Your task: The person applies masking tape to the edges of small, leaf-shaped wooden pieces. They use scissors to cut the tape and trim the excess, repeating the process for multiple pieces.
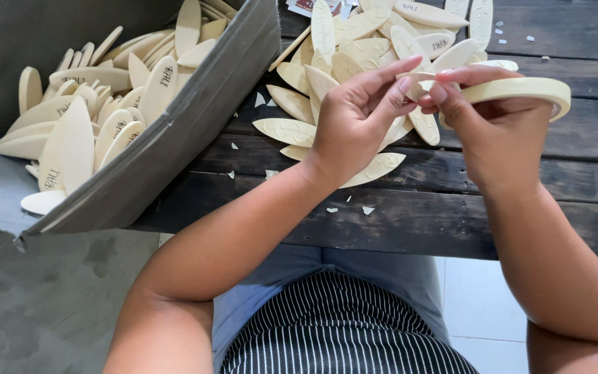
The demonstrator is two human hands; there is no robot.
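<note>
Right hand (pixel 500 131): fingers grip tape roll (pixel 520 90).
Left hand (pixel 354 118): fingertips pinch the tape's edge.
Leaf cutouts (pixel 292 130): piled just beyond fingers.
Table (pixel 451 215): bare near edge.

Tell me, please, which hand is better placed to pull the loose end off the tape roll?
Probably the left hand: its fingertips pinch at the roll's edge, while the right hand has its grip on the masking tape roll itself, steadying it.

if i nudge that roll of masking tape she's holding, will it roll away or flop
The tape roll is a thin ring, so probably light and apt to roll on edge. It holds its round shape in the right hand, so likely stiff. The left hand fingers pick at its end.
</note>
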